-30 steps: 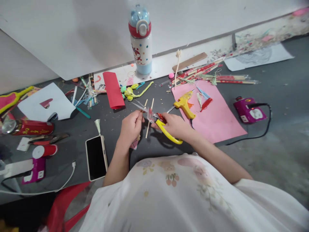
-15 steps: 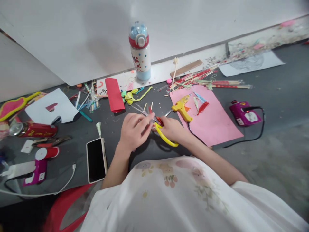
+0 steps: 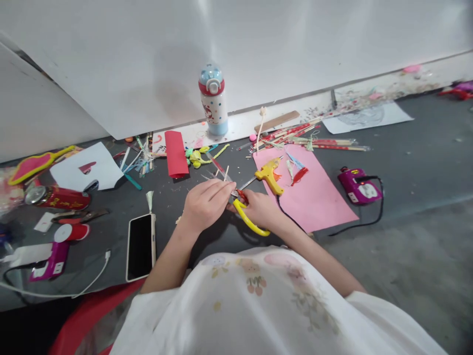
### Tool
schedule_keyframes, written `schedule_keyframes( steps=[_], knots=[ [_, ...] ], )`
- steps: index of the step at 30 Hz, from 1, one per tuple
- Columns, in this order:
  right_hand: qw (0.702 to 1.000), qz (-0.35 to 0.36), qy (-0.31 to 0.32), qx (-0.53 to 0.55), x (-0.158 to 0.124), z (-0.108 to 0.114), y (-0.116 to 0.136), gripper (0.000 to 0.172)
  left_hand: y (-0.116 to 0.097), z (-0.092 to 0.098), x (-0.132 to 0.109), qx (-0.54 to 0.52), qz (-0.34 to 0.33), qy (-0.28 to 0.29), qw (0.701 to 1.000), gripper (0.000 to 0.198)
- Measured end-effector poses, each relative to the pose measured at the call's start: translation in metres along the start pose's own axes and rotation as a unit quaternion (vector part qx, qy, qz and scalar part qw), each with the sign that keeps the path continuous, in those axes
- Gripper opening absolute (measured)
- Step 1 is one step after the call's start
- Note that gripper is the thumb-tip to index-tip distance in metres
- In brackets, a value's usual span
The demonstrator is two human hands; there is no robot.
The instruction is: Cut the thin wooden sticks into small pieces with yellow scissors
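My right hand (image 3: 259, 211) is closed around scissors with yellow handles (image 3: 251, 222), close in front of my body. A small red piece shows at its fingertips. My left hand (image 3: 207, 203) has its fingers pressed together beside the scissors' pivot. From those fingers a thin clear strip with red in it (image 3: 218, 166) sticks out away from me. A yellow glue gun (image 3: 269, 175) lies just right of the hands on pink paper (image 3: 320, 197), near red and blue tassels (image 3: 300, 175).
A bottle (image 3: 214, 106) stands at the back. Folded red paper (image 3: 176, 154), a phone (image 3: 141, 247), a red can (image 3: 61, 198) and cut white paper (image 3: 101, 165) lie left. Wrapped sticks (image 3: 295, 133) and a purple power block (image 3: 359, 186) are right.
My left hand's fingers have drawn together, and the clear and red strip now shows more plainly beyond them. The view has tilted up slightly, showing more of the white panel.
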State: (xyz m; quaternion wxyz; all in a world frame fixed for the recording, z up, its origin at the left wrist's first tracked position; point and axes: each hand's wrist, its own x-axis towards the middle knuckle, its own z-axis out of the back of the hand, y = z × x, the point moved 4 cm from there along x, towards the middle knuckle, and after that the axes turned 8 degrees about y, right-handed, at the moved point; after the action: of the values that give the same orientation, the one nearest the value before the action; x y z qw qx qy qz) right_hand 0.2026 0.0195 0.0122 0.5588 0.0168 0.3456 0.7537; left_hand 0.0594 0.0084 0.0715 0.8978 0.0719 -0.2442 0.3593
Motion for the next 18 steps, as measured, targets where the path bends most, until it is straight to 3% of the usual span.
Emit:
schedule_keyframes(
  steps=[4, 9, 14, 18],
  knots=[
    [1.0, -0.017, 0.006, 0.009, -0.004, -0.001, -0.01, 0.049, 0.009, 0.013, 0.002, 0.002, 0.049, -0.026, 0.998, 0.028],
    [0.999, -0.03, 0.017, 0.014, -0.011, 0.001, -0.014, 0.047, 0.053, 0.028, -0.008, 0.083, 0.193, -0.033, 0.977, 0.025],
    [1.0, -0.019, 0.02, 0.012, -0.017, -0.002, -0.013, 0.046, 0.102, 0.026, -0.03, 0.093, 0.323, 0.019, 0.942, 0.032],
    [1.0, -0.015, 0.02, 0.0, -0.016, -0.006, -0.015, 0.047, 0.126, 0.014, -0.055, 0.113, 0.421, 0.079, 0.897, 0.035]
  ],
)
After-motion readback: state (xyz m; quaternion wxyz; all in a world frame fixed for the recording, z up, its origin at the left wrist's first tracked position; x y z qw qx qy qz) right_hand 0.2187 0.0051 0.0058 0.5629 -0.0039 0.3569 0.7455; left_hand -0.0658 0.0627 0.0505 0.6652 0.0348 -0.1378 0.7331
